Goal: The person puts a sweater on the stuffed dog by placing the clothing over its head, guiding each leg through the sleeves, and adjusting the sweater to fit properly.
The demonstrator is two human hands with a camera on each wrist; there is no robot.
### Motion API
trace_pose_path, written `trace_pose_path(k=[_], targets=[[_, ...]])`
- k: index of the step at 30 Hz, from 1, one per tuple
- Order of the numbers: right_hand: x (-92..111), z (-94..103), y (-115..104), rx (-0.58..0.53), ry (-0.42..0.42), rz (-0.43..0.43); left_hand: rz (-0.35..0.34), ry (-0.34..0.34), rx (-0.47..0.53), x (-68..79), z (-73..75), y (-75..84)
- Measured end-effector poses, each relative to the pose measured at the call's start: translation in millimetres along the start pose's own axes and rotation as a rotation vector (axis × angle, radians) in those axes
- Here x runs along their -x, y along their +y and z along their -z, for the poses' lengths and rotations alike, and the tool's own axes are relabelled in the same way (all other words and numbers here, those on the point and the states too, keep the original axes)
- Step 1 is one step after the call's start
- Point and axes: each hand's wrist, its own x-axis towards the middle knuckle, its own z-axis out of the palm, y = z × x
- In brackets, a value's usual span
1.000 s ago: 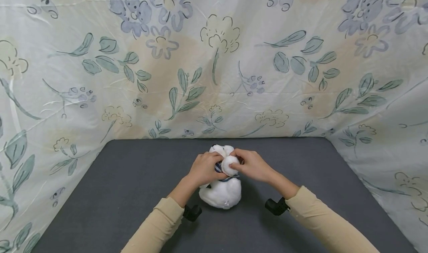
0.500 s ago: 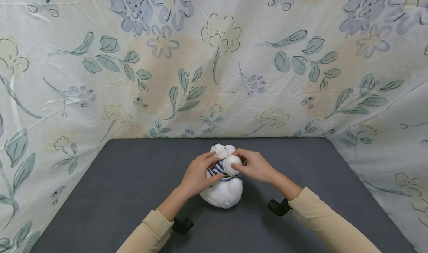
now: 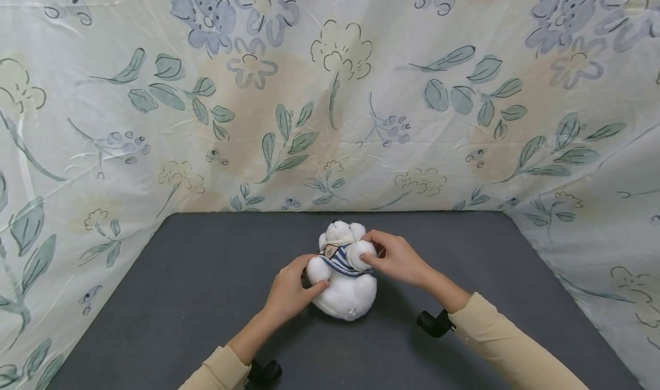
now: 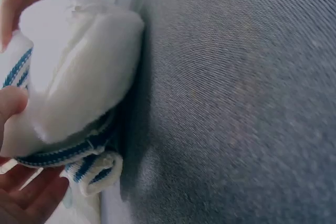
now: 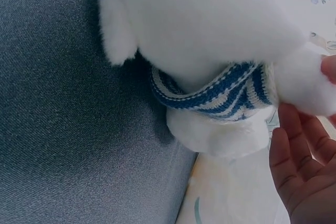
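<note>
The bear (image 3: pixel 344 295) rests on the table (image 3: pixel 206 287), long axis running away from you, head (image 3: pixel 338 230) farthest, between your left hand (image 3: pixel 290 285) and right hand (image 3: pixel 401 258); each pinches 1 front paw (image 3: pixel 318 270), so neither hand is nearer.

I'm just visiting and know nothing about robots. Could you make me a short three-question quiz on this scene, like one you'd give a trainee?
1. True or false: the white plush toy wears a plain red top.

2. What are the fingers and thumb of the right hand holding?
A) the toy's nose
B) one of the toy's arms
C) the edge of the table

3. Fill in the blank: behind the table hangs a pale cloth printed with leaves and ____.

Key
1. False: its knitted top has blue and white stripes.
2. B
3. flowers
</note>
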Motion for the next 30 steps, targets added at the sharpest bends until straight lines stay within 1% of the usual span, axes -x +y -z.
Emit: trace_pose_path(k=[3,5,7,11,13,18,21,30], targets=[[0.9,-0.3,0.5,0.002,0.014,0.016,-0.021,0.058,0.053,-1.8,0.0,1.7],[2.1,-0.6,0.8,0.007,0.029,0.028,-0.037,0.09,0.066,-4.0,1.7,3.5],[3.9,-1.2,1.3,0.017,0.048,0.039,-0.054,0.108,0.074,-6.3,4.9,6.5],[7.8,-5.6,4.8,0.025,0.088,0.054,-0.087,0.138,0.065,-12.6,12.3,14.3],[10.1,-8.5,7.3,0.021,0.103,0.064,-0.104,0.142,0.032,-16.2,15.2,18.5],[16.8,-13.9,14.8,0.007,0.121,0.073,-0.156,0.122,-0.061,-23.5,17.1,28.6],[21.6,-14.9,20.6,0.003,0.123,0.067,-0.194,0.108,-0.082,-26.5,15.3,35.4],[38.4,-17.3,42.3,0.034,0.096,0.041,-0.27,0.053,-0.145,-31.3,-0.8,53.5]])
